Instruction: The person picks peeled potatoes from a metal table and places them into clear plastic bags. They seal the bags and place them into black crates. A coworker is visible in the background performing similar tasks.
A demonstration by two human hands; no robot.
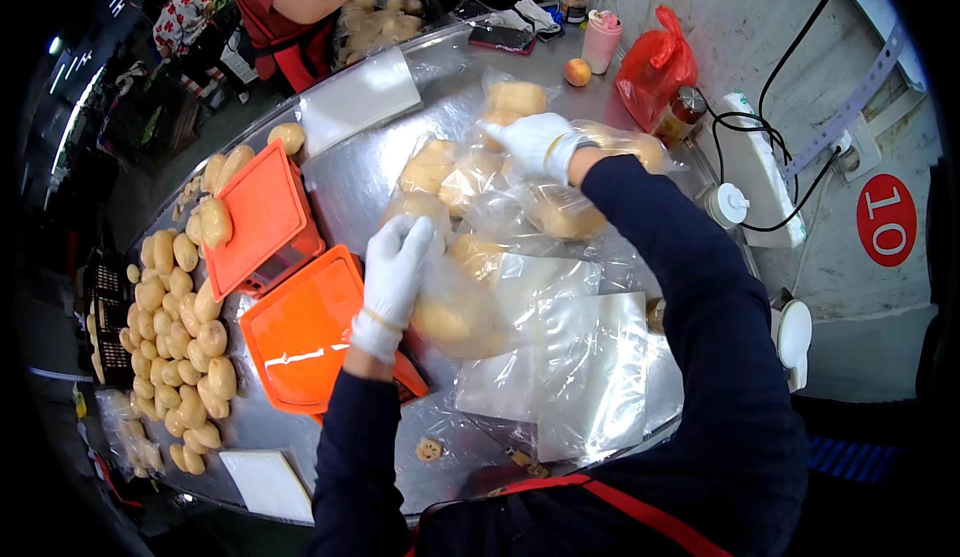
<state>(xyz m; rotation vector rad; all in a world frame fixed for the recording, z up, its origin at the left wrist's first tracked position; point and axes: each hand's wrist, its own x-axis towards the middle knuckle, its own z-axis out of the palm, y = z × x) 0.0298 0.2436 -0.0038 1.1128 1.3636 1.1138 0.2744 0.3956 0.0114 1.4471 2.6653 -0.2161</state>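
Observation:
My left hand (398, 267), in a white glove, is closed on the top of a clear plastic bag (450, 317) with potatoes in it, near the middle of the steel table. My right hand (530, 145), also gloved, reaches farther back with its fingers closed on another bag of potatoes (512, 100). More bagged potatoes (565, 212) lie between and around my hands. Flat, empty clear bags (590, 367) lie in front at the right. Two orange plastic trays (300, 332) stand left of my left hand, the farther one tilted over a container.
Loose potatoes (175, 347) cover the steel table's (355, 177) left end. A red bag (655, 67), pink cup (600, 42), jar (682, 117) and cables line the back right by the wall. A person in red (275, 2) works across the table, holding a bag.

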